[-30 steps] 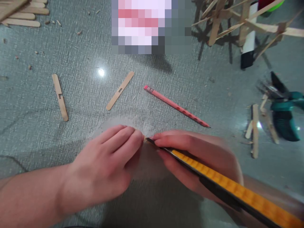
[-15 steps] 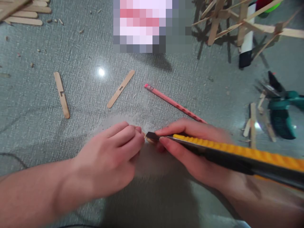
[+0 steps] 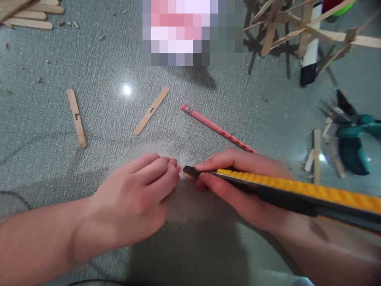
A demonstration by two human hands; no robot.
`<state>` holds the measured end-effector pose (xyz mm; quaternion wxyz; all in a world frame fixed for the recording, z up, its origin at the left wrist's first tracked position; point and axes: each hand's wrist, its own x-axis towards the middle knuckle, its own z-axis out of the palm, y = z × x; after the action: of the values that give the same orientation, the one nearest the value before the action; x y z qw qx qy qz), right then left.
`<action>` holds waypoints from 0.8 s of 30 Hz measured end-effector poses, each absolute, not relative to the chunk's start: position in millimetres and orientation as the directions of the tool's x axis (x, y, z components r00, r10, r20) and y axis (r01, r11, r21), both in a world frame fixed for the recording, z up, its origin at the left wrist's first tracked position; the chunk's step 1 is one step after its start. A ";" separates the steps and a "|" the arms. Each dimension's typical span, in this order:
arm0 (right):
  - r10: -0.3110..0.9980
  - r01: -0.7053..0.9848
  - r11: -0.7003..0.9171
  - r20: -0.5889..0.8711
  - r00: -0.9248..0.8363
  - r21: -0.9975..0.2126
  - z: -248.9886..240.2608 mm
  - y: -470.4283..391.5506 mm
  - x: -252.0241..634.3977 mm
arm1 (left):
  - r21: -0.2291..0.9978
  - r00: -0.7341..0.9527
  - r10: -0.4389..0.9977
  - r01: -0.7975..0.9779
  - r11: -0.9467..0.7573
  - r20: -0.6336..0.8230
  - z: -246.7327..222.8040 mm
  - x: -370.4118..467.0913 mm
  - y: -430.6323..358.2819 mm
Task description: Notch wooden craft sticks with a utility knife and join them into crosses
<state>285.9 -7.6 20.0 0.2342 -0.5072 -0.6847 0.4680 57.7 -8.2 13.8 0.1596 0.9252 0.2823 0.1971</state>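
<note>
My right hand (image 3: 247, 182) grips a yellow and black utility knife (image 3: 285, 192) near its blade end, the dark tip pointing left. That tip touches a small wooden stick (image 3: 186, 174), mostly hidden between my hands. My left hand (image 3: 145, 190) is closed around the stick's other end, fingers pressed together. Above my left hand lies a craft stick (image 3: 151, 111) with a small slot in its middle. Farther left is another craft stick (image 3: 77, 119), notched at mid-length. A pink pencil (image 3: 217, 128) lies just above my right hand.
Craft sticks (image 3: 32, 16) are piled at the top left. A stick structure (image 3: 303, 28) stands at the top right over a white and black marker (image 3: 310, 55). Green-handled pliers (image 3: 353, 139) and wood scraps (image 3: 317, 155) lie at the right. A blurred-out object (image 3: 178, 31) is at the top.
My hands keep nearly the same pose, with the knife tip still against the stick. The knife's rear end has shifted very slightly; the view has moved a little.
</note>
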 end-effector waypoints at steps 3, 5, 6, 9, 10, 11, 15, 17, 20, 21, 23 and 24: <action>0.874 0.451 0.008 -0.213 -0.437 -0.893 20.9 -0.3 289.6 | 0.418 0.771 0.582 0.453 -0.788 0.261 13.3 56.7 -6.7; 0.850 0.428 0.029 -0.203 -0.485 -0.903 20.4 3.5 291.8 | 0.417 0.776 0.581 0.457 -0.786 0.246 12.7 56.5 -6.2; 0.845 0.423 0.040 -0.195 -0.498 -0.905 19.8 4.7 292.7 | 0.415 0.778 0.580 0.457 -0.787 0.242 12.5 56.6 -6.1; 0.845 0.428 0.066 -0.178 -0.505 -0.901 17.4 5.8 294.2 | 0.412 0.778 0.581 0.460 -0.786 0.239 12.7 57.4 -6.9; 0.845 0.427 0.073 -0.171 -0.507 -0.901 16.6 5.8 294.3 | 0.411 0.779 0.579 0.459 -0.788 0.240 13.0 57.7 -7.2; 0.845 0.423 0.084 -0.161 -0.511 -0.902 16.0 5.6 294.2 | 0.412 0.780 0.577 0.456 -0.789 0.242 13.3 57.7 -7.4; 0.847 0.413 0.159 -0.091 -0.524 -0.897 15.9 4.7 291.8 | 0.426 0.779 0.577 0.447 -0.786 0.247 14.4 57.2 -7.3; 0.850 0.418 0.196 -0.058 -0.523 -0.887 17.1 3.2 289.4 | 0.429 0.775 0.581 0.449 -0.783 0.248 14.5 57.2 -7.1; 0.876 0.454 0.177 -0.070 -0.477 -0.873 18.8 -1.5 285.3 | 0.428 0.773 0.584 0.454 -0.782 0.247 14.6 58.1 -7.4; 0.891 0.470 0.158 -0.080 -0.448 -0.868 19.0 -3.4 284.1 | 0.426 0.770 0.588 0.458 -0.780 0.247 14.7 58.3 -7.7; 0.914 0.488 0.149 -0.068 -0.399 -0.860 18.4 -6.9 282.4 | 0.419 0.767 0.593 0.468 -0.778 0.246 15.2 58.2 -8.1; 0.917 0.486 0.171 -0.042 -0.397 -0.857 17.9 -8.3 282.0 | 0.412 0.768 0.592 0.471 -0.780 0.243 15.5 58.0 -8.2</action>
<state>282.0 -8.3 17.9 0.2550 -0.4863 -0.7214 0.4220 58.0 -8.2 15.5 0.1659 0.9255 0.2873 0.1829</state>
